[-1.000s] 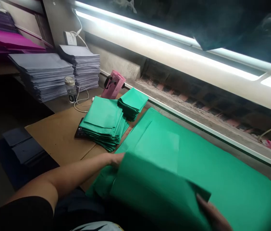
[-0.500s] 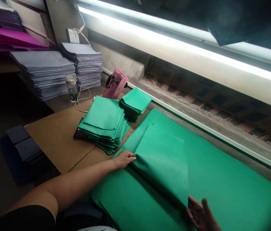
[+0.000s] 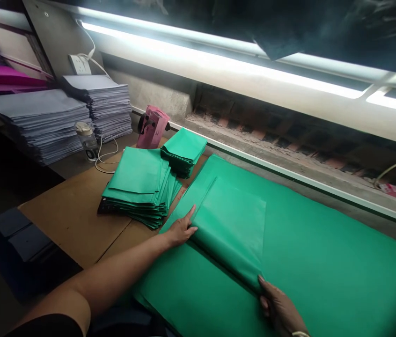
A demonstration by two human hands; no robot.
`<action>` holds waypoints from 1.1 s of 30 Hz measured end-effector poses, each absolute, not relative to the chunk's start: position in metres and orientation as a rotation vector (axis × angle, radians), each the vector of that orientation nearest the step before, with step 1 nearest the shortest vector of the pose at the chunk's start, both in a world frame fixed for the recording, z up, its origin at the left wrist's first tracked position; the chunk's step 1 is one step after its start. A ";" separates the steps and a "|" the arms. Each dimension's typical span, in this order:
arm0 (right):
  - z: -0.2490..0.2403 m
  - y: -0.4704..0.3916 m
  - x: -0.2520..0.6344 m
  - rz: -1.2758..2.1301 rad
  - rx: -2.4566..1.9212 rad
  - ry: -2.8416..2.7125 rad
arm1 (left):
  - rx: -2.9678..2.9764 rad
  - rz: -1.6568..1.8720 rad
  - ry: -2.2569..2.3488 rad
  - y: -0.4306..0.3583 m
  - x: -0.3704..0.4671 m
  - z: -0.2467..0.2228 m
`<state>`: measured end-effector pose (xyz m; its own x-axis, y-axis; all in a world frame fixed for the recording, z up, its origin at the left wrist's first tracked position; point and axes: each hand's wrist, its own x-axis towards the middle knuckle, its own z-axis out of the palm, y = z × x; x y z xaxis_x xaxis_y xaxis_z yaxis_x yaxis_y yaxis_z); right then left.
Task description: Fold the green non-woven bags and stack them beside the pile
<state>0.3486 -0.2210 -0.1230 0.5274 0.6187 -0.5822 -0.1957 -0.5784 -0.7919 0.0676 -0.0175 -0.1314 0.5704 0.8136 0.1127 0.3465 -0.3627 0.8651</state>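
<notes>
A green sheet (image 3: 231, 224), folded over on itself, lies on larger green sheets (image 3: 310, 243), its near edge bulging in a soft fold. At its left edge is my left hand (image 3: 181, 230), with forefinger and thumb spread apart and the forefinger along the edge. The remaining fingers of that hand are partly hidden. My right hand (image 3: 280, 304) grips the near right corner of the folded sheet, thumb on top and fingers underneath. To the left sit a stack of folded green pieces (image 3: 136, 171) and a smaller, neater green stack (image 3: 186, 145).
Brown cardboard (image 3: 68, 210) covers the tabletop at left. Behind it stand stacks of pale paper (image 3: 110, 105), a clear bottle (image 3: 87, 142), a white cable (image 3: 108, 163) and a pink box (image 3: 152, 126). A lit tube (image 3: 219, 58) runs above the back ledge.
My left fingers have opened from a pinch on the sheet's edge. My right hand has closed on the near right corner, and the sheet lies flatter. The view has shifted to the right.
</notes>
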 end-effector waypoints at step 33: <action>-0.155 -0.247 0.326 -0.009 -2.489 -1.908 | 2.789 -0.097 0.513 0.006 0.076 -0.126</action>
<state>0.3256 -0.2471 -0.1554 0.2595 0.9657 0.0079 0.9657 -0.2595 -0.0008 0.0761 0.0063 -0.1260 0.9339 0.3368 -0.1196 0.3572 -0.8902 0.2828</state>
